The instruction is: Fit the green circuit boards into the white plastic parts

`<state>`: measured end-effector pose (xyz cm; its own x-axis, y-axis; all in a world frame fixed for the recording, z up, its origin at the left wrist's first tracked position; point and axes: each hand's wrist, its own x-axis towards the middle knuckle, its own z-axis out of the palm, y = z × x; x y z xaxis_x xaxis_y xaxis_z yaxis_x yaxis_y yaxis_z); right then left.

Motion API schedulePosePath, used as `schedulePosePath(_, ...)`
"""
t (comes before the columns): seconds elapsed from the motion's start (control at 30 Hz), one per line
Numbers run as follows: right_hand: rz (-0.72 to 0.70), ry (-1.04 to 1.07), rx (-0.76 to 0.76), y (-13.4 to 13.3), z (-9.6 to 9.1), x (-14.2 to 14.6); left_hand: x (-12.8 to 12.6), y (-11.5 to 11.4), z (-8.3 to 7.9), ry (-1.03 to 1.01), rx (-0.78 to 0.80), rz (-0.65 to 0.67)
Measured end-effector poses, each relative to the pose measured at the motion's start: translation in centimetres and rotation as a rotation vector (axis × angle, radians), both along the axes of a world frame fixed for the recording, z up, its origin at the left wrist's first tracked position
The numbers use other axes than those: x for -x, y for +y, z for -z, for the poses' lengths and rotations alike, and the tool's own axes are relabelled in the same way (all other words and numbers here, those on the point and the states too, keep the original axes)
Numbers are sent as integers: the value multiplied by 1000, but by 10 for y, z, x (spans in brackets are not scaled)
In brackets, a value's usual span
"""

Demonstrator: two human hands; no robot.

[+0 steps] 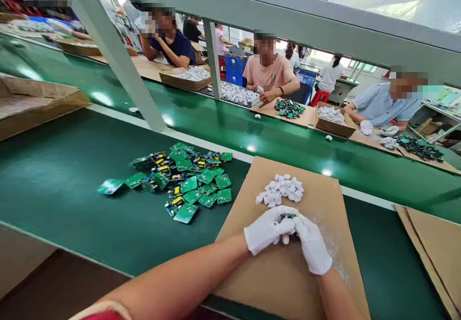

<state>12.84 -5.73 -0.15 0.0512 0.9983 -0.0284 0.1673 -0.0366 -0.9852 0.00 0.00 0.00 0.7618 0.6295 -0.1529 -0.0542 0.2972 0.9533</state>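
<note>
Both my hands wear white gloves and meet over a sheet of brown cardboard (273,281). My left hand (267,230) and my right hand (312,244) are closed together around a small green circuit board (287,217) and a white plastic part (285,238) that pokes out below the fingers. Just beyond the hands lies a small heap of white plastic parts (280,190) on the cardboard. A spread pile of green circuit boards (183,178) lies to the left on the green bench (65,185).
A green conveyor belt (230,128) runs behind the bench, with a slanted metal post (118,65) rising from it. Several people sit across it with boxes of white parts (333,118) and boards. Cardboard sheets (432,248) lie right; a cardboard box (32,101) sits left.
</note>
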Motion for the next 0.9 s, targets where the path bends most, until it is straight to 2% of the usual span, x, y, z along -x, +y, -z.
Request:
schedulePosePath(0.13, -5, -16, 14, -1, -3, 0, -1, -1, 3, -26, -24, -85)
schedulePosePath(0.33, 42, -15, 38, -1, 2, -3, 2, 9, 7, -37, 92, 59)
schedulePosePath(0.47, -29, 63, 27, -1, 1, -1, 0, 8, 11, -45, 142, -40)
schedulePosePath(0.63, 32, -228, 36, -2, 0, 0, -2, 4, 10, -18, 64, -52)
schedulePosePath(0.8, -62, -129, 5, -2, 0, -2, 0, 3, 2, -30, 24, -22)
schedulePosePath(0.9, 3, -259, 20, -3, 1, -2, 2, 4, 0, -52, 20, -42)
